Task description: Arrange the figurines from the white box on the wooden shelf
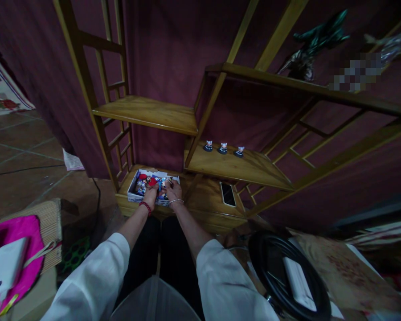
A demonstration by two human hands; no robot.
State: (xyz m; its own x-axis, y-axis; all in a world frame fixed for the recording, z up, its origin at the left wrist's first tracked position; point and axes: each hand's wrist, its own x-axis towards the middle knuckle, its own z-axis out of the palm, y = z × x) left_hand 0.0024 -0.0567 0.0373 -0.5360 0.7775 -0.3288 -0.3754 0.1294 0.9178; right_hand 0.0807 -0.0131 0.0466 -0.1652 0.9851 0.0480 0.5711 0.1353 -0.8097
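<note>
On the lowest wooden shelf stands an open cardboard box (131, 197) full of small colourful items that look like figurines. My left hand (150, 194), with a red bead bracelet on its wrist, reaches over the front wall into the box. Its fingers are drawn together beside a red item (151, 180). Close to its right, my right hand (174, 191), wearing a pale bracelet, reaches into the box's right half. Its fingers are curled at a small, pale item, too small to name. Both sets of fingertips are partly hidden.
Three small figurines (223, 148) stand in a row on the middle shelf (217, 164). A phone (227, 194) lies on the lowest shelf, right of the box. Above my hands juts an upper shelf (150, 112). A black coiled hose (259, 254) is at right, a white power bank (7, 265) at left.
</note>
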